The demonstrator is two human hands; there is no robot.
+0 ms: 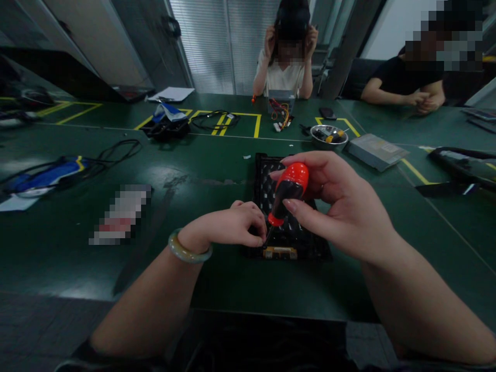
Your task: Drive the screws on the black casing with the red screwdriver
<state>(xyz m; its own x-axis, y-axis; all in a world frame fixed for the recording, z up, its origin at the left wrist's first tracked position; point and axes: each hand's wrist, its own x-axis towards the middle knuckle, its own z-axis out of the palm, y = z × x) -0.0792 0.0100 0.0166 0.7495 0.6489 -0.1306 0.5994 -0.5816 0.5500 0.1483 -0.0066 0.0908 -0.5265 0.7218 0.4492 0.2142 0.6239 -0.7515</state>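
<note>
- The green worktop [217, 281] runs past both sides of the view, its edges cut off there.
- On it, directly in front of the person, lies the black slotted unit [296, 235]. It looks stiff and fairly light, its lattice perhaps brittle; the outer frame seems the safest place to hold it. The hands hide much of its left edge and upper right part.
- The right grip [346, 206] is closed around a screwdriver, thumb on the near side and fingers curled behind, some of them hard to see.
- The left grip [234, 225] has its fingertips drawn together at the unit's near left corner; whether they pinch the shank, a small part or nothing, I cannot tell.
- The screwdriver [291, 188] stands tilted over the unit. Its bulbous red-and-black handle looks light, hard and slightly slippery, best cupped at its widest part.
- The gold-coloured strip [280, 252] sits at the unit's near edge; its markings are too small to read.
- The thin shank [270, 235] points downward, its tip lost against dark plastic beside the fingertips.
</note>
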